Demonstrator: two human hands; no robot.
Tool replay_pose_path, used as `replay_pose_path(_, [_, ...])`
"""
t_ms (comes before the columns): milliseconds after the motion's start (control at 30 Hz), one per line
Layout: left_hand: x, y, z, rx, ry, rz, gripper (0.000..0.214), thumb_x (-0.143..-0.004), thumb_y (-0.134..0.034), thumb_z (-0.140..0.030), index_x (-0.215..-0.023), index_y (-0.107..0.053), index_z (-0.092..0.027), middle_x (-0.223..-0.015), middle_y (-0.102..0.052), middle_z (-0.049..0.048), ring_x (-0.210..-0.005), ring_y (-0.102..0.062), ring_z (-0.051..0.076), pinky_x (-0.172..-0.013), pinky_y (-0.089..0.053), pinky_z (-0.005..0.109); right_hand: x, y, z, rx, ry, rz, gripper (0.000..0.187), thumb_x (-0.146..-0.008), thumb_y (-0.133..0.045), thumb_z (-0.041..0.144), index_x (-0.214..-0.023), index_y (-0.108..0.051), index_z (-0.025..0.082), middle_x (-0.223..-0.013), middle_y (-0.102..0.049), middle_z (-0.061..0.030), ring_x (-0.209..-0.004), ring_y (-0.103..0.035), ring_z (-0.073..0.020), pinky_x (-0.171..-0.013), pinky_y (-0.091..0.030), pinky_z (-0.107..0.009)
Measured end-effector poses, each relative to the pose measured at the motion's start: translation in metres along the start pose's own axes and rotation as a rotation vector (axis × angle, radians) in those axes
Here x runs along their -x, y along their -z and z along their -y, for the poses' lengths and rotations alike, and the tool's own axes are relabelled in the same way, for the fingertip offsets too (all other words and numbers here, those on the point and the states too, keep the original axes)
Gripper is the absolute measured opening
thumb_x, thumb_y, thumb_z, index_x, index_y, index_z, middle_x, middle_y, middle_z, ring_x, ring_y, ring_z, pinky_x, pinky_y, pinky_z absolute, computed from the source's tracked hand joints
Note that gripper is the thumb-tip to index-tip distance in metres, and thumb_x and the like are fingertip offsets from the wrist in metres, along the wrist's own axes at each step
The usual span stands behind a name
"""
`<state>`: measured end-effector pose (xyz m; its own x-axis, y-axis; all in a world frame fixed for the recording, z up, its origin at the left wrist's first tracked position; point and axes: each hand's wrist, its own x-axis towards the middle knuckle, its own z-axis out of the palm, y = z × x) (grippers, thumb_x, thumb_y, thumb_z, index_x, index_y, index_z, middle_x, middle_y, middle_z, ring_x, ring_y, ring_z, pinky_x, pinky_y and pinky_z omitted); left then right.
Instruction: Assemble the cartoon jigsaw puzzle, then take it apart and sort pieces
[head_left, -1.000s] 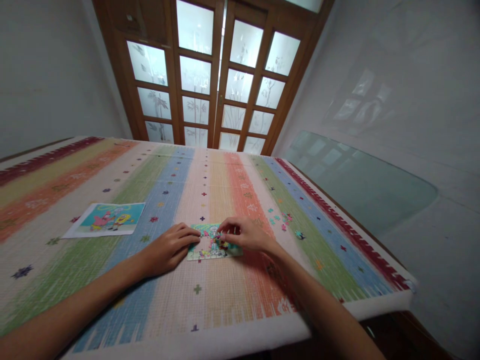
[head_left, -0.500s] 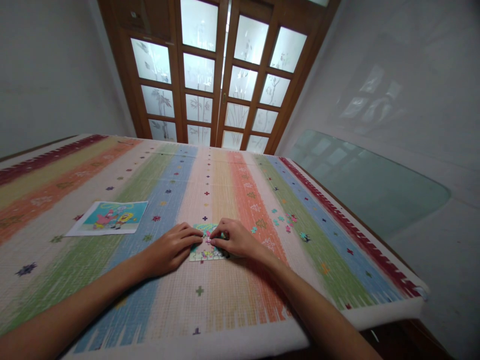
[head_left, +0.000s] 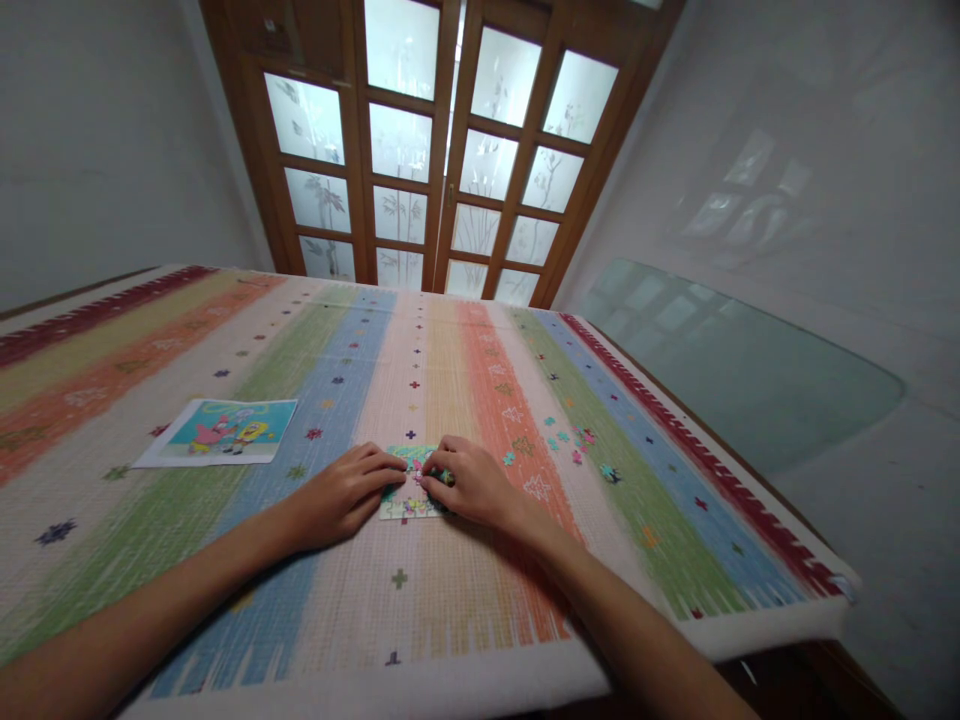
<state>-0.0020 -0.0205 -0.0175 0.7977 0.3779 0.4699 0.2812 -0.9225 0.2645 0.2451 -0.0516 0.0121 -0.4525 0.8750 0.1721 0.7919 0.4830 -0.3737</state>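
Observation:
A small, partly assembled jigsaw puzzle (head_left: 407, 502) lies on the striped tablecloth (head_left: 450, 590) near the front middle. My left hand (head_left: 343, 496) rests beside it, fingers stretched and lying on its left edge. My right hand (head_left: 471, 482) covers the puzzle's right half, with fingertips pinched on a small coloured puzzle piece (head_left: 447, 477) at the upper middle. The fingertips of both hands nearly meet over the puzzle. Most of the puzzle's right side is hidden under my right hand.
Several loose puzzle pieces (head_left: 574, 441) lie scattered to the right on the green stripe. A printed cartoon picture (head_left: 222, 431) lies at the left. Wooden glazed doors (head_left: 442, 150) stand behind the table; a glass sheet (head_left: 720, 360) leans on the right wall.
My right hand has slid left across the puzzle, from its right part to the upper middle, close to my left fingertips. My left hand has stayed in place.

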Motion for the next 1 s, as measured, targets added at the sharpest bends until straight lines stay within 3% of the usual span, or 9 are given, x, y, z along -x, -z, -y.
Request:
replay_pose_path(233, [-0.001, 0.001, 0.000, 0.004, -0.011, -0.003, 0.035, -0.097, -0.045, -0.007, -0.123, -0.064, -0.019, -0.122, -0.070, 0.0089, -0.107, -0.061, 0.023, -0.097, -0.051, 0.041, 0.001, 0.009, -0.006, -0.003, 0.059, 0.033, 0.020, -0.095, -0.063, 0.023, -0.107, -0.080, 0.020, -0.098, -0.067, -0.0074, -0.089, -0.060, -0.0184, -0.078, -0.044, -0.029])
replay_pose_path(333, [-0.002, 0.001, 0.000, 0.016, -0.005, -0.004, 0.034, -0.098, -0.045, -0.008, -0.123, -0.065, -0.020, -0.122, -0.070, 0.0090, -0.107, -0.061, 0.023, -0.096, -0.052, 0.041, 0.002, 0.029, -0.029, -0.056, 0.036, -0.051, 0.027, -0.093, -0.061, 0.014, -0.115, -0.076, 0.018, -0.101, -0.068, -0.0077, -0.089, -0.061, -0.0179, -0.081, -0.046, -0.030])
replay_pose_path(500, [-0.002, 0.000, 0.001, 0.007, -0.028, -0.025, 0.034, -0.098, -0.044, -0.009, -0.123, -0.064, -0.021, -0.120, -0.071, 0.0084, -0.104, -0.062, 0.023, -0.094, -0.052, 0.041, 0.020, 0.075, -0.079, -0.070, -0.080, -0.201, 0.019, -0.091, -0.059, 0.015, -0.094, -0.077, 0.017, -0.090, -0.073, -0.0061, -0.075, -0.060, -0.0153, -0.077, -0.046, -0.030])
replay_pose_path(667, [-0.002, 0.001, 0.001, 0.011, -0.040, -0.035, 0.034, -0.098, -0.044, -0.007, -0.122, -0.063, -0.022, -0.121, -0.071, 0.0075, -0.105, -0.062, 0.022, -0.094, -0.052, 0.039, 0.054, 0.104, -0.123, 0.011, -0.307, -0.150, 0.023, -0.089, -0.058, 0.025, -0.095, -0.080, 0.019, -0.089, -0.077, -0.0074, -0.072, -0.063, -0.0176, -0.071, -0.047, -0.029])
replay_pose_path(800, [-0.003, 0.002, 0.000, 0.006, -0.045, -0.032, 0.033, -0.098, -0.044, -0.007, -0.121, -0.064, -0.021, -0.119, -0.071, 0.0075, -0.104, -0.063, 0.022, -0.093, -0.052, 0.038, 0.072, 0.107, -0.146, 0.008, -0.439, -0.032, 0.029, -0.087, -0.061, 0.030, -0.104, -0.081, 0.016, -0.075, -0.075, -0.0059, -0.065, -0.063, -0.0184, -0.065, -0.046, -0.029])
replay_pose_path(1000, [-0.002, 0.002, 0.001, 0.010, -0.028, -0.018, 0.033, -0.100, -0.044, -0.009, -0.122, -0.065, -0.021, -0.120, -0.071, 0.0078, -0.105, -0.062, 0.022, -0.095, -0.053, 0.039, 0.083, 0.102, -0.159, 0.047, -0.443, 0.020, 0.033, -0.082, -0.067, 0.024, -0.112, -0.080, 0.017, -0.078, -0.073, -0.0052, -0.069, -0.062, -0.0180, -0.068, -0.046, -0.029])
